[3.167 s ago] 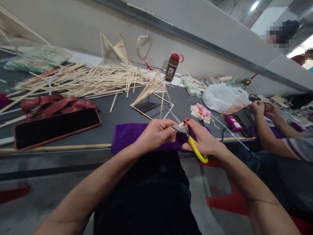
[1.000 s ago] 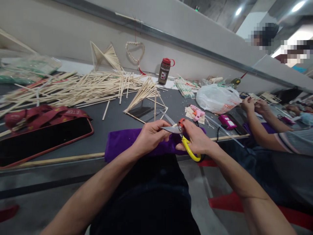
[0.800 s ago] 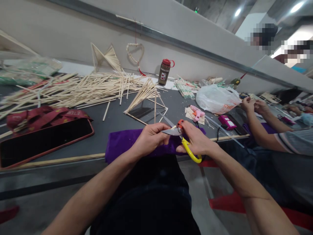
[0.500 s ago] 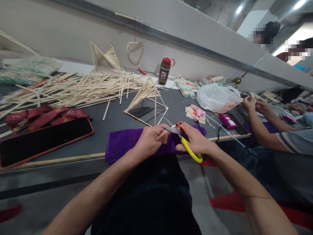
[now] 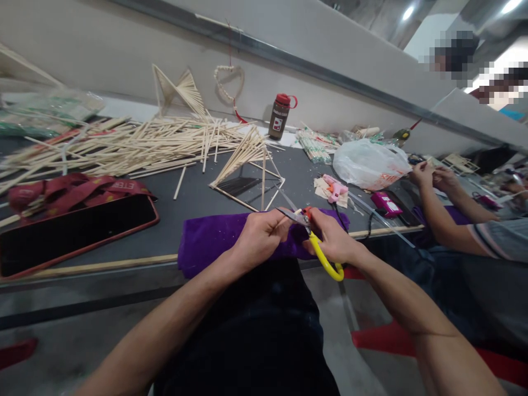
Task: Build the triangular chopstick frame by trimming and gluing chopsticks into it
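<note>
My right hand (image 5: pixel 336 237) grips scissors (image 5: pixel 325 258) with a yellow handle; their blades are apart and point up and to the left. My left hand (image 5: pixel 262 234) is closed in a pinch beside the blades. A short pale wooden stick (image 5: pixel 297 212) pokes out between the blades, seemingly from my left fingers, which hide most of it. Both hands are over a folded purple cloth (image 5: pixel 210 242) at the table's front edge. Just beyond them stands a frame of thin wooden sticks (image 5: pixel 243 157), fanned on one side.
Many loose sticks (image 5: pixel 136 143) are heaped at the left, behind a phone (image 5: pixel 78 234) and a red lanyard (image 5: pixel 78 195). A bottle (image 5: pixel 278 116) stands near the wall. At the right are a pink glue gun (image 5: pixel 336 188), a plastic bag (image 5: pixel 371 162) and another person's hands (image 5: pixel 431 175).
My hands and the scissors have shifted slightly to the right in the view. The hold of both hands looks the same, and the stick frame stands where it was.
</note>
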`<state>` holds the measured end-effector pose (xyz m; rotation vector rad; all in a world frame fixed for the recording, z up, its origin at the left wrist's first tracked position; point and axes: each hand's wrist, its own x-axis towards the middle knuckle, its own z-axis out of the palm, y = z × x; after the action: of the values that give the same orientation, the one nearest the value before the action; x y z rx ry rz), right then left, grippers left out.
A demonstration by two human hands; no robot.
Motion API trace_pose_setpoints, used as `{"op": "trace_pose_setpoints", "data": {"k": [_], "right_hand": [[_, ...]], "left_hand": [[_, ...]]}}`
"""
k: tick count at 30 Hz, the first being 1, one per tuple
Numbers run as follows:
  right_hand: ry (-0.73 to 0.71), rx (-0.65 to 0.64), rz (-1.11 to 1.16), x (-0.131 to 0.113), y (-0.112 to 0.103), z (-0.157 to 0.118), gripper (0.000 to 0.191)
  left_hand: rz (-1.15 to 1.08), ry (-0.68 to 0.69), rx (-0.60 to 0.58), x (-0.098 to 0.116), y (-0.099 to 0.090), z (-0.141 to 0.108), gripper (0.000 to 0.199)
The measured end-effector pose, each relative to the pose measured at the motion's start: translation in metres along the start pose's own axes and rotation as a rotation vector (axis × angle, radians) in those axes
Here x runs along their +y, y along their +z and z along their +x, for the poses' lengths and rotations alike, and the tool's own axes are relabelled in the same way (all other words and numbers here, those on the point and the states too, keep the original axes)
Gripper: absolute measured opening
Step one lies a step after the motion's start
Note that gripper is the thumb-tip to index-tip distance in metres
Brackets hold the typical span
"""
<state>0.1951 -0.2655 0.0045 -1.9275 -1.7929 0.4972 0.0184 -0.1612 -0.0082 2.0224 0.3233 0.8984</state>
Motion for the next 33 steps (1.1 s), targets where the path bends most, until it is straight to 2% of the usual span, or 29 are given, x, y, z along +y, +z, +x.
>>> {"op": "trace_pose_setpoints", "data": {"k": [6, 10, 13, 18, 23, 33], "right_hand": [[0.008, 0.043, -0.005, 0.004, 0.0, 0.003, 0.031], [0.033, 0.06, -0.026, 0.002, -0.002, 0.005, 0.031], [0.058, 0.087, -0.069, 0.001, -0.002, 0.006, 0.033], [-0.046, 0.12, -0.196, -0.001, -0.001, 0.005, 0.045], [-0.119, 0.063, -0.221, -0.002, -0.004, 0.002, 0.054], [-0.092, -0.024, -0.201, -0.003, -0.006, -0.002, 0.054]], "left_hand": [[-0.006, -0.006, 0.029, -0.005, 0.004, 0.004, 0.034], [-0.098, -0.042, 0.079, -0.01, 0.009, 0.007, 0.012], [-0.132, -0.075, 0.141, -0.009, 0.01, 0.008, 0.014], [-0.019, 0.014, 0.186, -0.004, 0.004, 0.004, 0.012], [-0.033, 0.063, 0.089, -0.005, 0.0, -0.001, 0.016], [-0.178, -0.054, -0.085, -0.006, -0.003, -0.003, 0.019]]}}
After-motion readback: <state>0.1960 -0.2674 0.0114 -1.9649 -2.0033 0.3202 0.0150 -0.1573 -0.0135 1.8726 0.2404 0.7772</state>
